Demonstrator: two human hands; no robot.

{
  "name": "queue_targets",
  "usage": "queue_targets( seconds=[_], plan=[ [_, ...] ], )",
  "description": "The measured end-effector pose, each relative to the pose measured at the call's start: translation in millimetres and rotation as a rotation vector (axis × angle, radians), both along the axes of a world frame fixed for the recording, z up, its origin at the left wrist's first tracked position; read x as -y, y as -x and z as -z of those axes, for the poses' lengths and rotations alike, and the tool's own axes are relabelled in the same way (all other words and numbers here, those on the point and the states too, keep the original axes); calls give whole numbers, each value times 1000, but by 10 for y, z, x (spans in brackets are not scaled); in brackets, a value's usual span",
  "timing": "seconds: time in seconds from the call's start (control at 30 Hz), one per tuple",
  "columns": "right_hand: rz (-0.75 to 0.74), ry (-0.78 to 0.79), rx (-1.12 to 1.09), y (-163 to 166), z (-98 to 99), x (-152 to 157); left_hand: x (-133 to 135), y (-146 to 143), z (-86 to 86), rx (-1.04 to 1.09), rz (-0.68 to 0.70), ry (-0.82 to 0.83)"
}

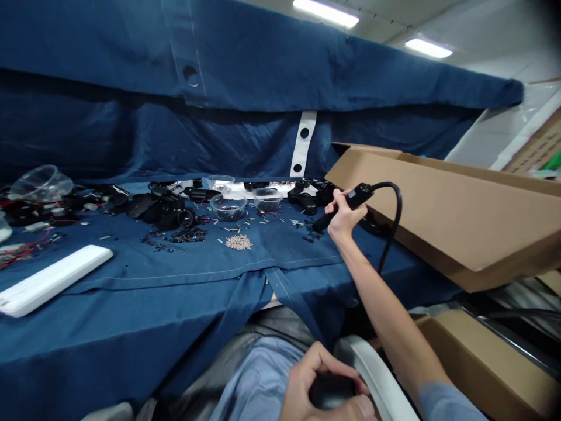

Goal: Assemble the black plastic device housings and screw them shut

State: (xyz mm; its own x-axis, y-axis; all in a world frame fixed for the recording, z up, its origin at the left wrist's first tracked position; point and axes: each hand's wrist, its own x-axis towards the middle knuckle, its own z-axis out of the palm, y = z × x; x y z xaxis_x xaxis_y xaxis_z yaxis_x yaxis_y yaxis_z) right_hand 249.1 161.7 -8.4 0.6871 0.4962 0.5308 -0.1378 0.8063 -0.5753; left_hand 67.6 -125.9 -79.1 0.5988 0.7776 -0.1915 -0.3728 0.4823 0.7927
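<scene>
My right hand is closed around a black corded electric screwdriver, held out over the right part of the cloth-covered table. Its tip slants down toward a scatter of small dark screws, and its cable loops down behind my forearm. Low in the view, close to my lap, my left hand wraps round a smooth, rounded black plastic part. The fingers and the frame edge hide much of that part, so its exact kind is unclear.
A large cardboard box leans at the right, beside my right arm. Clear plastic bowls, a pile of small silvery pieces and black plastic parts lie along the back. A white elongated object rests at the left.
</scene>
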Motion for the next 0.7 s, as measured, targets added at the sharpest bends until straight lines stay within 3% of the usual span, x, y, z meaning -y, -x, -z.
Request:
queue_targets(
  seconds=[0.17,0.27,0.33,0.5,0.7],
  plan=[
    [22,-31,-80,43,-136,178,-154,104,-287,-183,43,-235],
    [27,-83,-147,70,-327,527,-383,197,-471,-290,-148,-432],
    [-49,-125,-201,97,-449,833,-587,263,-544,-354,-281,-534],
    [-231,-196,-222,238,-636,1552,-994,380,-579,-416,-407,-450],
    [-352,-186,-175,338,-731,1895,-1024,385,-553,-424,-419,-416]
  ],
)
